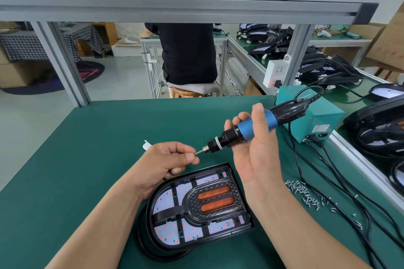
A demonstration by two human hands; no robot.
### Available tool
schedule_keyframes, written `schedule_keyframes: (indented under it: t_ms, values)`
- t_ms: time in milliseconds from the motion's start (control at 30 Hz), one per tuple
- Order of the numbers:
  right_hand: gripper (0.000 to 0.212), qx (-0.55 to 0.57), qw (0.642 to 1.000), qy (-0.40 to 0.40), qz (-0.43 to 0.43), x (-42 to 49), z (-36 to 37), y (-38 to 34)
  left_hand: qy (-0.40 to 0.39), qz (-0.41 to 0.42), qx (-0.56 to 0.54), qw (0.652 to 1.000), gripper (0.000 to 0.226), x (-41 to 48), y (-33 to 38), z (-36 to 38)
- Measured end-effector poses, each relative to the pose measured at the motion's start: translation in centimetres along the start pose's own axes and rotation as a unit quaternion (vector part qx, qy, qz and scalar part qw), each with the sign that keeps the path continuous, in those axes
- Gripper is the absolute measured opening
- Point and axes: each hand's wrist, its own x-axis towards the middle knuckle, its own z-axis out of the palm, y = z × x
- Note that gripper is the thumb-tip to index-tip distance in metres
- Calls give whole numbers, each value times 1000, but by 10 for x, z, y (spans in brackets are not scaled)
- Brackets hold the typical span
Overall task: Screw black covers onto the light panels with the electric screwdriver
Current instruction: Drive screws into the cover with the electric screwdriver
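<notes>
The right hand [255,150] holds the electric screwdriver [244,129] in the air above the middle of the counter [87,148]. Its fingers [238,120] are curled round the blue barrel from behind and the thumb lies along the front. The tool is tilted, with its cord end up toward the far right corner and its bit [199,152] pointing down to the left.

The left hand [166,159] meets the bit there. Its fingers [188,156] are curled, and thumb and forefinger pinch the tip of the bit. Whether a screw sits between them is too small to tell.

Below both hands, near the near edge, lies the light panel [166,201], a white board with red dots. The black cover [192,199] sits on top of it, with two orange strips in its centre.

Loose screws [306,194] are scattered near the right edge. Black cables [328,181] run past them to a teal power box [312,111] at the far right corner.
</notes>
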Motion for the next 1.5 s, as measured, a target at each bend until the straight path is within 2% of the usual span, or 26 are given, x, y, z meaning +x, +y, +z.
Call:
schedule_keyframes:
  t_ms: [133, 267, 367, 467, 667, 767, 933, 1067, 1500]
  values:
    - [21, 17, 1000, 23, 2, 1, -1, 2, -25, 0, -5, 1000, 42, -1, 1, -1]
    - [27, 40, 998, 46, 10, 3, -4, 1, -47, -7, -15, 999, 51, -5, 4, 0]
    - [32, 57, 997, 44, 7, 5, -4, -3, -19, -9, -35, 999, 57, -7, 6, 4]
    - [30, 63, 997, 37, -10, 9, -6, -12, -17, -8, -27, 999, 48, -9, 9, 3]
    - [19, 34, 998, 14, -50, 16, -10, -35, -109, -51, 97, 988, 45, -17, 14, 7]
    - [14, 11, 998, -7, -63, 17, -10, -42, -108, -50, 133, 984, 39, -17, 16, 8]
    - [21, -44, 994, -59, -80, 16, -9, -46, -104, -48, 143, 983, 35, -17, 15, 10]
    - [15, -75, 988, -97, -89, 13, -7, -44, -102, -40, 149, 983, 34, -18, 14, 11]
    - [10, -111, 983, -117, -90, 7, 1, -41, -88, -29, 164, 982, 33, -20, 15, 13]
